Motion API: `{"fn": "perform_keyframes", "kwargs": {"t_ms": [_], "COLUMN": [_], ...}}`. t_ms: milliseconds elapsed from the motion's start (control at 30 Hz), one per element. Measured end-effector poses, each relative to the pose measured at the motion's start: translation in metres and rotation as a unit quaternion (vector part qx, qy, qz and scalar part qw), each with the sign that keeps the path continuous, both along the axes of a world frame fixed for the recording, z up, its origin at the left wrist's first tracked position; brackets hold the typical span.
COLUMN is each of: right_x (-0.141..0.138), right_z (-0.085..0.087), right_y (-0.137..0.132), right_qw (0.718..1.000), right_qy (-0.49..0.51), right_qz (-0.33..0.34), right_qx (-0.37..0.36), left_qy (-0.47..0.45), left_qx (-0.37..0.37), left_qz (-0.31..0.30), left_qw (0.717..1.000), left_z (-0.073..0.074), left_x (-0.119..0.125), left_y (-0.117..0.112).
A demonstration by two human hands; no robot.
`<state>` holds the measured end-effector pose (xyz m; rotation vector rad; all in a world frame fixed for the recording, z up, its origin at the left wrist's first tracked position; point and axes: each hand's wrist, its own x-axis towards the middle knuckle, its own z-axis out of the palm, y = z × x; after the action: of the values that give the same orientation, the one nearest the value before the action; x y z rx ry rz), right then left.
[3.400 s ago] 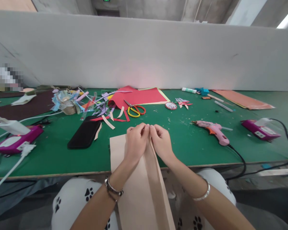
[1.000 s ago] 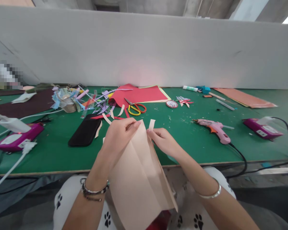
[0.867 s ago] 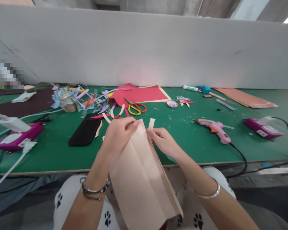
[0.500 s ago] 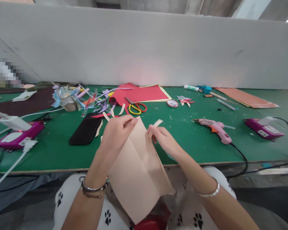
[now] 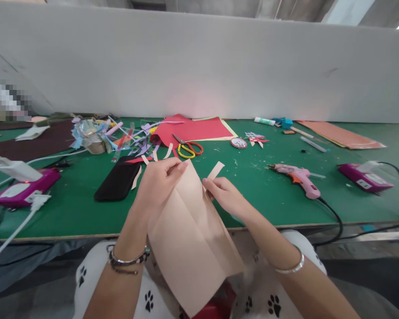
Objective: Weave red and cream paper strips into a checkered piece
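A large beige paper sheet point(image 5: 189, 248), creased lengthwise, hangs from the table edge over my lap. My left hand point(image 5: 164, 179) grips its upper left edge between thumb and fingers. At the sheet's right edge, my right hand point(image 5: 221, 190) is closed in a pinch. A narrow beige paper strip point(image 5: 216, 170) sticks up from those fingers; whether it is still joined to the sheet cannot be told. Scissors point(image 5: 188, 148) with yellow and orange handles lie just beyond the sheet. Small beige strips point(image 5: 168, 151) are scattered beside them.
A black phone point(image 5: 117, 184) lies left of my left hand. Red paper point(image 5: 206, 128) and a heap of scraps point(image 5: 141, 144) are at the back. To the right lie a pink glue gun point(image 5: 299, 177), a purple power socket point(image 5: 364, 178) and their cables.
The beige strip at my right hand now stands out longer and flatter. My right hand has shifted slightly down and left along the sheet's edge. My left hand keeps its grip.
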<state>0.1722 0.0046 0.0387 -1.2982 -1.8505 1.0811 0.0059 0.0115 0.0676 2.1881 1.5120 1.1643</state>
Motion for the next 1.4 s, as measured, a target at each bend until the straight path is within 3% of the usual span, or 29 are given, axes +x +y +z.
{"fn": "perform_keyframes", "kwargs": {"t_ms": [200, 367, 567, 833, 1267, 1400], "right_x": [0.001, 0.004, 0.002, 0.001, -0.001, 0.002], "right_z": [-0.004, 0.000, 0.008, 0.001, -0.004, -0.002], "right_y": [0.006, 0.006, -0.004, -0.002, 0.007, 0.004], "right_qw": [1.000, 1.000, 0.999, 0.998, 0.998, 0.998], "right_qy": [-0.004, 0.010, 0.014, -0.014, 0.029, 0.048], "right_qz": [0.005, -0.001, 0.037, 0.049, -0.012, 0.036], "right_qx": [0.028, -0.017, -0.015, -0.024, -0.057, -0.036], "left_qy": [0.001, -0.013, 0.003, -0.012, -0.010, -0.012], "left_qx": [0.007, 0.008, 0.007, 0.011, 0.039, 0.035], "left_qz": [0.007, 0.031, 0.041, 0.032, 0.082, 0.095], "left_qw": [1.000, 0.999, 0.999, 0.999, 0.996, 0.995], "left_z": [0.003, 0.004, 0.003, 0.005, 0.006, 0.006], "left_x": [-0.004, -0.007, -0.005, -0.007, -0.017, -0.018], "left_y": [0.000, 0.000, 0.000, -0.003, -0.002, -0.001]}}
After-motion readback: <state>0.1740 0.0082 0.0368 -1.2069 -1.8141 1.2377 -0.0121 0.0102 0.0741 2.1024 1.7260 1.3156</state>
